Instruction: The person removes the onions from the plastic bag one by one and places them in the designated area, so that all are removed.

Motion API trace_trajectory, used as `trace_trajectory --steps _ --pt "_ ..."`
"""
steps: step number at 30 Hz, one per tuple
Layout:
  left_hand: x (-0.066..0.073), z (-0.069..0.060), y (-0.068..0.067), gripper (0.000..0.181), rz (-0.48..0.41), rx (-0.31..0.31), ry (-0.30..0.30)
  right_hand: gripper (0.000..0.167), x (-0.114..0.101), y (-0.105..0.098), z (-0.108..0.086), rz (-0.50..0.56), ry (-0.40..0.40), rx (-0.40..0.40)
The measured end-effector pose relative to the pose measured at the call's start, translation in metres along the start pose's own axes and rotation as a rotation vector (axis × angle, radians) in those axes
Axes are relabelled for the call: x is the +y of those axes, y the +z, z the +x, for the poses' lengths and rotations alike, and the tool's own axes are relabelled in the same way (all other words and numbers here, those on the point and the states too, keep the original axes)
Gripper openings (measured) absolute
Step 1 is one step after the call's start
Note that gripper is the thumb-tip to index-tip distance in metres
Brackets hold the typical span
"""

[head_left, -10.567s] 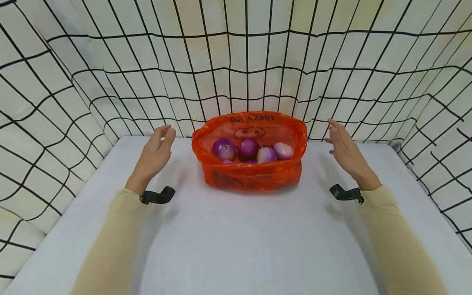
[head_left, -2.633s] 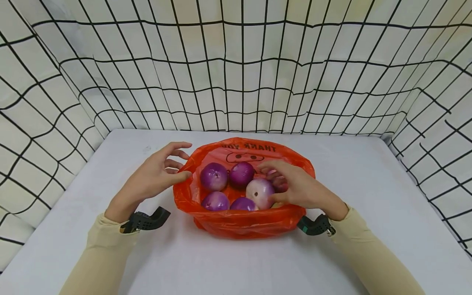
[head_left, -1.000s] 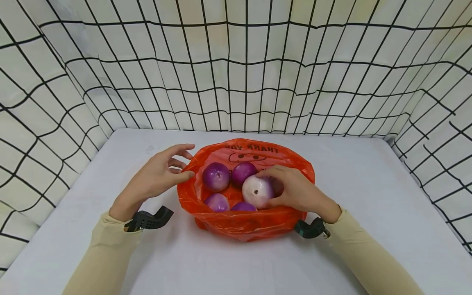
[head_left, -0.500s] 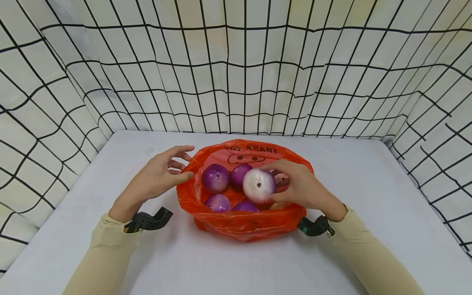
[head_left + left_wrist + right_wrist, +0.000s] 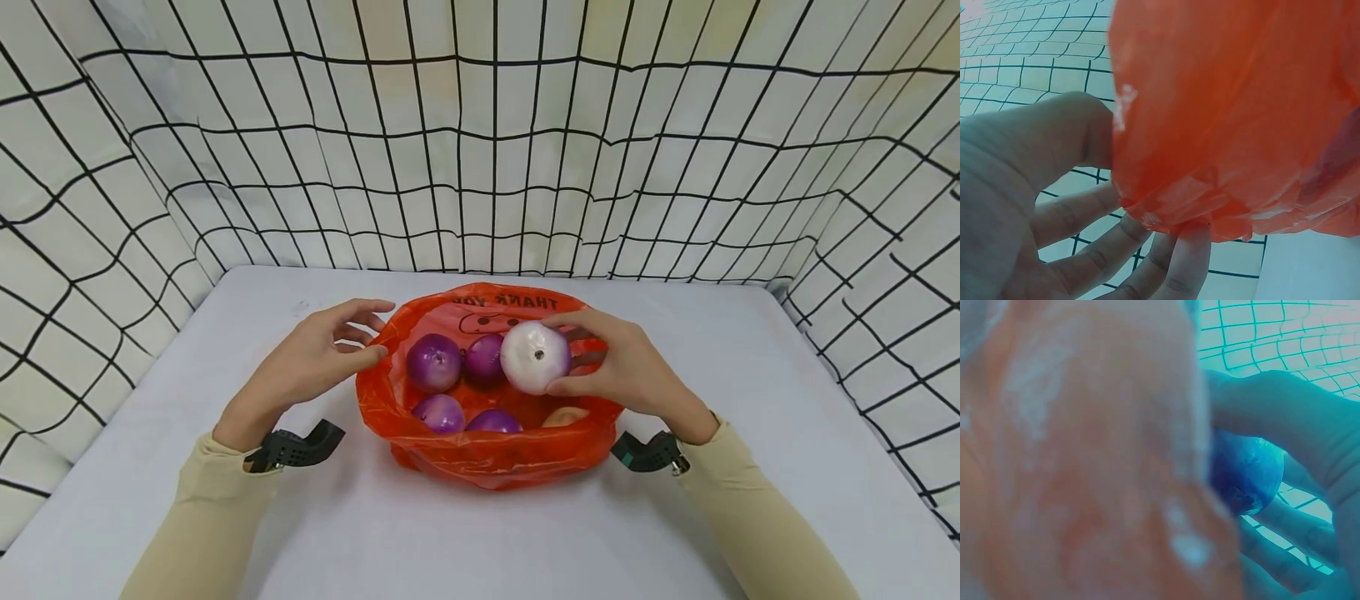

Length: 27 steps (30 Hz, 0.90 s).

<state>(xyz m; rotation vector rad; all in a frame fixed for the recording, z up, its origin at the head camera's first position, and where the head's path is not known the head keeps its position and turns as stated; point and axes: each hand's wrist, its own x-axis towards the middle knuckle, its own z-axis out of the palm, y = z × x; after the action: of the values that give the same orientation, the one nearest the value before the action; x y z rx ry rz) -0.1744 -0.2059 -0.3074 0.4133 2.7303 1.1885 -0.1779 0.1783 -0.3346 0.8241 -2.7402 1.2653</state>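
Note:
A red plastic bag (image 5: 495,458) stands with its mouth wide on the white table. Its inner back wall carries mirrored print. Several purple onions (image 5: 433,363) lie inside it. Held above them by my right hand (image 5: 622,358) is a pale white-and-purple onion (image 5: 532,358), thumb on its near side and fingers on its far side. My left hand (image 5: 307,358) holds the bag's left rim, with the thumb over the edge. In the left wrist view, fingers (image 5: 1188,259) touch the red plastic. Blurred bag plastic fills much of the right wrist view, beside the gripped onion (image 5: 1247,472).
A pale brownish rounded item (image 5: 565,417), partly hidden, lies in the bag's front right. White walls with a black grid (image 5: 495,150) enclose the table at the back and sides. White table surface (image 5: 480,542) extends in front of the bag.
My right hand has gripped the pale onion and raised it up and slightly right, uncovering the brownish item. My left hand stays at the rim. Earlier, the bag stood farther back with both hands apart from it.

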Motion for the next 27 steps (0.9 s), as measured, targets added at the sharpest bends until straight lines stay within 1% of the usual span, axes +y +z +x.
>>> trace_trajectory --steps 7,14,19,24,27 --pt "0.001 -0.002 -0.003 0.056 0.009 0.010 0.008 0.070 -0.003 -0.009 -0.001 0.016 -0.003 0.047" --pt "0.002 -0.001 0.000 0.049 0.055 -0.005 0.022 0.070 0.000 -0.024 -0.008 0.027 0.012 0.135" --pt "0.002 -0.001 0.001 0.049 0.065 -0.007 0.030 0.069 -0.001 -0.033 -0.012 0.031 0.030 0.195" --pt "0.001 -0.004 0.002 0.050 0.070 -0.002 0.025 0.068 -0.001 -0.039 -0.016 0.065 0.063 0.236" --pt "0.001 -0.003 0.002 0.052 0.073 -0.006 0.024 0.069 0.001 -0.043 -0.021 0.073 0.065 0.264"
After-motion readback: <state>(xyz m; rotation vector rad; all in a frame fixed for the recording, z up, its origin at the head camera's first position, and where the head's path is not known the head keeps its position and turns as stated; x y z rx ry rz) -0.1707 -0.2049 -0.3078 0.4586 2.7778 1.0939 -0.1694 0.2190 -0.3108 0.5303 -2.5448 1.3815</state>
